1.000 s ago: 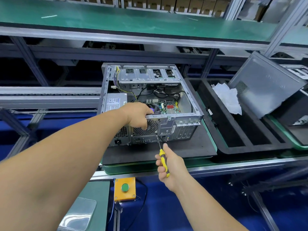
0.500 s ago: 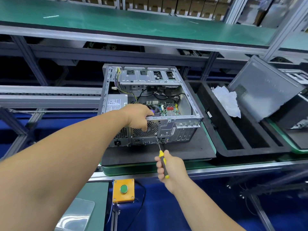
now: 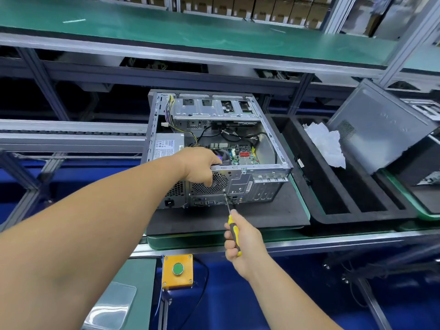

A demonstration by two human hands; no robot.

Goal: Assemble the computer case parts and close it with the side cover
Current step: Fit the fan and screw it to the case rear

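An open grey computer case (image 3: 269, 139) lies on its side on a black mat (image 3: 273, 217), its motherboard and cables showing. My left hand (image 3: 201, 166) grips the top edge of the case's rear panel, fingers curled over the rim above the fan grille. My right hand (image 3: 241, 239) holds a yellow-and-black screwdriver (image 3: 232, 225); its tip touches the rear panel just right of the fan grille. The grey side cover (image 3: 378, 125) leans tilted at the right, apart from the case.
A black foam tray (image 3: 321, 210) with crumpled white paper (image 3: 326, 144) sits right of the case. A yellow box with a green button (image 3: 177, 270) hangs below the bench edge. A green shelf (image 3: 190, 27) runs above, a conveyor rail (image 3: 71, 134) to the left.
Nothing has visibly changed in the hands' holds; the view shifted slightly and the screwdriver stays at the same spot on the rear panel.
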